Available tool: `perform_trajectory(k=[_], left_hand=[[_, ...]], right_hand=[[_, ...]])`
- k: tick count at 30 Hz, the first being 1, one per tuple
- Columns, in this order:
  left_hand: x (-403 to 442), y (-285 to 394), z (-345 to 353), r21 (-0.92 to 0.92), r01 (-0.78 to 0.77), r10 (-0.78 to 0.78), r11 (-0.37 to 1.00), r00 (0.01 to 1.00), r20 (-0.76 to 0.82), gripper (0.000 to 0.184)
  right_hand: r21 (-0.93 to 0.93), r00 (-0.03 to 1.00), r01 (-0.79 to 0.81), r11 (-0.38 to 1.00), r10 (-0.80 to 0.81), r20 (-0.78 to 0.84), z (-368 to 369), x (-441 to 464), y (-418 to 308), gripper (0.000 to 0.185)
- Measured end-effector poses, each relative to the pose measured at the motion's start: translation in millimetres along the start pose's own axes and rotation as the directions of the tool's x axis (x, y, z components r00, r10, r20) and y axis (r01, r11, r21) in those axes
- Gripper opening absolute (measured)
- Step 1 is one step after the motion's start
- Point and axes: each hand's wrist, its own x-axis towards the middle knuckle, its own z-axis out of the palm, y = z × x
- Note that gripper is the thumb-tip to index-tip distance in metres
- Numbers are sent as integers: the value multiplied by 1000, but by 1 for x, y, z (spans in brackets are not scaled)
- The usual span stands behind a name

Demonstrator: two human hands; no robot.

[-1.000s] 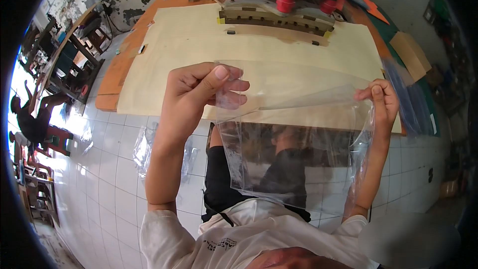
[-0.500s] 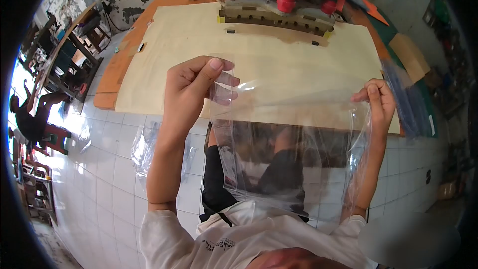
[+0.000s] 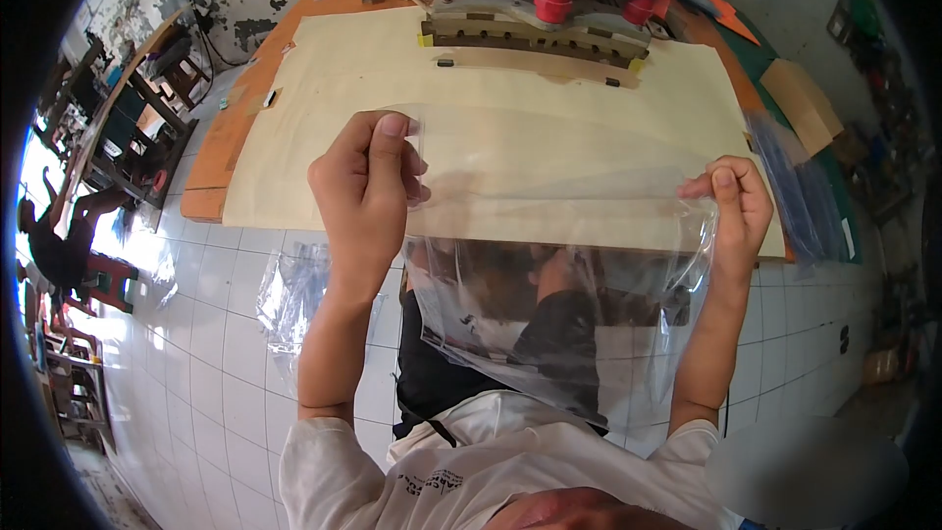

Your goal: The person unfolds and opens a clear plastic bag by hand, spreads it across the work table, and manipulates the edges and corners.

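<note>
A clear plastic sheet (image 3: 549, 344) is stretched between my two hands over the near edge of the table. My left hand (image 3: 361, 177) is closed on its upper left corner, thumb on top. At the upper right corner, my right hand (image 3: 741, 211) pinches the sheet between thumb and fingers. The sheet's lower part hangs down in front of my lap, wrinkled and shiny along the right side. Through it the cream board (image 3: 324, 88) and my legs show. Whether the plastic has one layer or two, I cannot tell.
Behind the board stands a machine with green arms, red cylinders (image 3: 552, 2) and a slotted metal bar (image 3: 530, 47). Blue-tinted plastic sheets (image 3: 795, 191) and brown cardboard (image 3: 802, 110) lie at right. Crumpled clear plastic (image 3: 292, 299) is below left; a person (image 3: 64, 236) sits far left.
My left hand has moved slightly left and turned, closing more tightly on the corner. The sheet's left side has swung and its lower edge now slants. My right hand has barely moved.
</note>
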Motion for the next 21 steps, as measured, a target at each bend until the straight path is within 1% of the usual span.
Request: perform_trajectory(k=[1,3,4,6,10,13,15,19,21], left_hand=[[-1,0,2,0,-1,1,1000,1000,2,33],[-2,-1,4,122,-92,103,988,991,-89,30],[-2,-2,5,121,-93,104,988,991,-87,30],[-3,-4,3,207,-161,185,965,977,-103,28],[-2,-4,1,203,-162,188,966,976,-112,27],[-4,0,0,176,-127,147,976,984,-102,28],[-5,3,1,117,-120,132,986,987,-97,28],[-5,7,-1,93,-130,137,987,987,-81,28],[-5,9,-3,126,-171,181,977,981,-76,28]], right_hand=[[-7,1000,7,1000,-7,3,0,-1,-1,21],[-14,1000,14,1000,-14,1,1,-3,-4,21],[-15,1000,14,1000,-14,-3,2,-4,-5,21],[-16,1000,13,1000,-13,-9,2,-5,-7,21],[10,1000,5,1000,-5,-8,4,-8,-9,21],[45,1000,-12,999,12,-12,4,-10,-10,21],[65,1000,-19,998,20,-13,3,-10,-10,22],[56,1000,-12,998,12,-2,2,-10,-10,23],[54,1000,-5,999,5,11,0,-10,-9,23]])
